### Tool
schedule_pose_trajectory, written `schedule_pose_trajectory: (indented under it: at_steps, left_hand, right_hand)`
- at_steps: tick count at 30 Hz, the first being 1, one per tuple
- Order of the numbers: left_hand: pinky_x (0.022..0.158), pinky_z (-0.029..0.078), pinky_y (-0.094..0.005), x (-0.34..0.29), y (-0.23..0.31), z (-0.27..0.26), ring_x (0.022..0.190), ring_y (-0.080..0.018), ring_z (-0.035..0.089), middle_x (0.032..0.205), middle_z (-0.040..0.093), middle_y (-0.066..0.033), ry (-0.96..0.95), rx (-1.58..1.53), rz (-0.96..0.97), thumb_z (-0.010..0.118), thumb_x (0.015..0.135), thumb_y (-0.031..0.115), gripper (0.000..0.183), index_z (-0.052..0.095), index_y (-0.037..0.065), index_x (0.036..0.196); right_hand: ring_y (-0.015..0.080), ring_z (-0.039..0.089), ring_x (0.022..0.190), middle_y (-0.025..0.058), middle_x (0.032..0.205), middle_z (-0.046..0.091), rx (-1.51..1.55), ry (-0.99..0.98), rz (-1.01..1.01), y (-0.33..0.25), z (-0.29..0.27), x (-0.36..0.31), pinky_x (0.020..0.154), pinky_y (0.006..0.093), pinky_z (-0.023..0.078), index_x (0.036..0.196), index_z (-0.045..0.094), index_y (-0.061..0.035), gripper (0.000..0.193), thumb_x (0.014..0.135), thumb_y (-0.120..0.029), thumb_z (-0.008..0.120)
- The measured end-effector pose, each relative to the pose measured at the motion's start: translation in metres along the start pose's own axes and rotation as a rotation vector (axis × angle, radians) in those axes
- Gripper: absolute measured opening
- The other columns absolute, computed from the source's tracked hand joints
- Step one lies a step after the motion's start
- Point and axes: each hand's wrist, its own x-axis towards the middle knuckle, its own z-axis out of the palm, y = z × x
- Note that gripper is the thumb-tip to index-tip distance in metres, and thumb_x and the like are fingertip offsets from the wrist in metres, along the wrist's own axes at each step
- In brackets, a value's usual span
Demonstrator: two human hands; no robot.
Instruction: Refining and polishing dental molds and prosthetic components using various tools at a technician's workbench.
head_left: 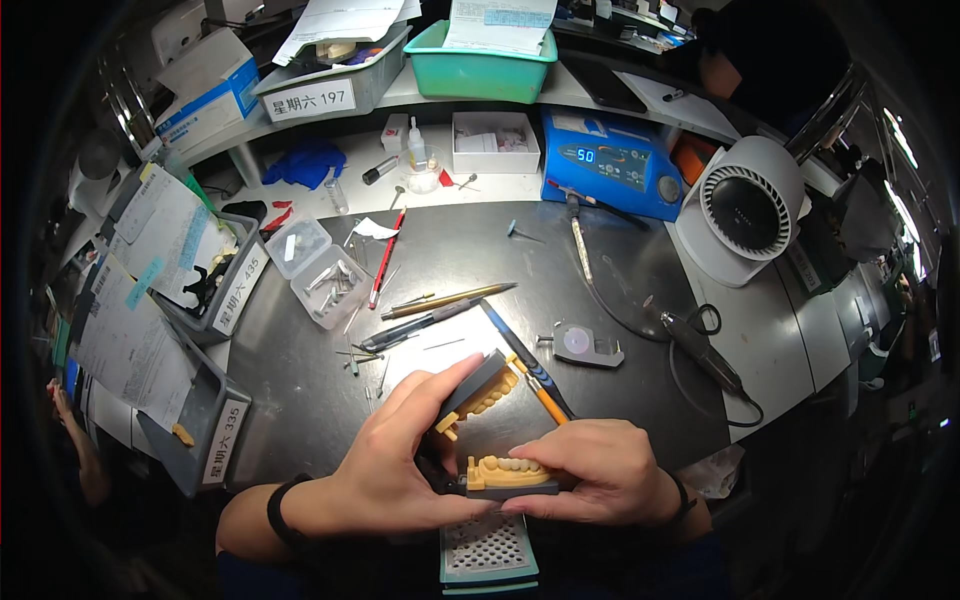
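Observation:
A yellow dental model with dark grey bases is spread apart in my two hands, its halves like an opened jaw. My left hand (375, 470) wraps round the left side, fingers behind the raised upper half (490, 393) and thumb along the lower base. From the right, my right hand (605, 472) pinches the lower half (500, 477), thumb over the teeth and fingers at the grey base. Some lower teeth look paler than the rest. The joint between the halves is mostly hidden by my left hand. Just behind the model lie an orange-handled brush (545, 403) and white paper (435, 350).
A metal gauge (585, 346) and a corded handpiece (705, 355) lie right. Pens (430, 322) and a small clear parts box (333, 288) sit left. Grey trays (215, 420) line the left edge; a blue control unit (610, 160) and white fan (735, 210) stand behind right.

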Motion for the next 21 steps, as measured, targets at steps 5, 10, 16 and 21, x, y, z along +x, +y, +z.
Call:
schedule_pose_trajectory:
  at_steps: [5, 10, 16, 21]
  left_hand:
    - [0.063, 0.053, -0.0246, -0.0018, 0.0003, -0.0025, 0.079, -0.0116, 0.059, 0.114, 0.055, -0.0108, 0.002, 0.026, 0.008, 0.095, 0.067, 0.013, 0.107, 0.039, 0.003, 0.157]
    - [0.064, 0.055, -0.0268, -0.0008, -0.0018, -0.0044, 0.083, -0.0156, 0.061, 0.115, 0.056, -0.0134, 0.020, 0.159, 0.137, 0.094, 0.068, 0.013, 0.104, 0.040, 0.002, 0.156]
    - [0.067, 0.056, -0.0306, -0.0031, -0.0008, 0.0011, 0.086, -0.0223, 0.063, 0.116, 0.057, -0.0167, 0.004, 0.209, 0.259, 0.095, 0.069, 0.016, 0.100, 0.044, 0.001, 0.154]
    - [0.067, 0.056, -0.0316, -0.0027, -0.0002, 0.0024, 0.086, -0.0236, 0.064, 0.115, 0.058, -0.0175, 0.000, 0.261, 0.340, 0.093, 0.070, 0.015, 0.094, 0.047, -0.002, 0.151]
  right_hand:
    - [0.0265, 0.072, 0.071, 0.0139, 0.086, 0.074, -0.034, 0.019, -0.071, 0.0026, 0.0038, 0.0014, 0.063, 0.0334, 0.057, 0.101, 0.073, 0.0027, 0.039, 0.078, -0.023, 0.091]
    - [0.0267, 0.072, 0.075, 0.0145, 0.090, 0.074, 0.028, -0.025, 0.006, 0.0017, 0.0040, 0.0015, 0.066, 0.0342, 0.057, 0.102, 0.072, 0.0019, 0.038, 0.079, -0.022, 0.091]
    - [0.0263, 0.065, 0.067, 0.0097, 0.079, 0.066, -0.080, -0.064, -0.084, 0.0028, 0.0087, -0.0002, 0.061, 0.0366, 0.053, 0.102, 0.072, 0.0012, 0.036, 0.079, -0.021, 0.088]
    - [0.0246, 0.064, 0.066, 0.0075, 0.075, 0.062, -0.146, -0.070, -0.219, 0.0042, 0.0077, 0.0012, 0.059, 0.0358, 0.052, 0.101, 0.072, 0.0026, 0.035, 0.079, -0.019, 0.087]
